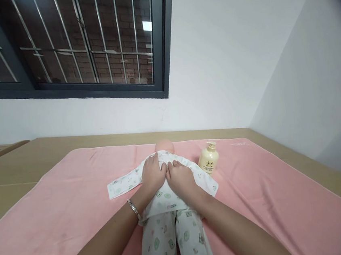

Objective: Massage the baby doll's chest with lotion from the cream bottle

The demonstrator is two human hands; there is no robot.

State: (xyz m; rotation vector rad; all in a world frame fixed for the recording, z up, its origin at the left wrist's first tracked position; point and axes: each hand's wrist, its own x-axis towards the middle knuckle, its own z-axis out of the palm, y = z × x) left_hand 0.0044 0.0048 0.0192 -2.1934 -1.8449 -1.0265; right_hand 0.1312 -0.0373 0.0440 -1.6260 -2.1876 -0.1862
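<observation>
While both hands press down on it, the baby doll (170,208) lies on its back in the lower middle of the frame, head toward the far wall and legs running off the bottom edge, dressed in a white printed top (165,197) and matching trousers (173,241). Only the crown of its head (164,145) shows, just above the hands. Left hand (153,173) and right hand (180,178) rest side by side on the doll's chest, touching each other at the fingertips — palms down, fingers stretched flat and close together on the cloth, not curled around anything. A thin bracelet (134,209) circles the left wrist, and both bare forearms reach in from the bottom edge. One sleeve (123,185) of the top spreads flat to the left of the hands; the other side of the garment fans out to the right, toward a cream pump bottle (208,158) that stands upright just right of the doll's shoulder, near it but apart from the hands. Doll and bottle sit on a pink towel (272,198) that covers most of the lower half of the frame — beneath it a tan surface (16,168) shows along the left, far and right edges. Behind stands a white wall (227,56), with a dark-framed barred window (88,42) at the upper left.
</observation>
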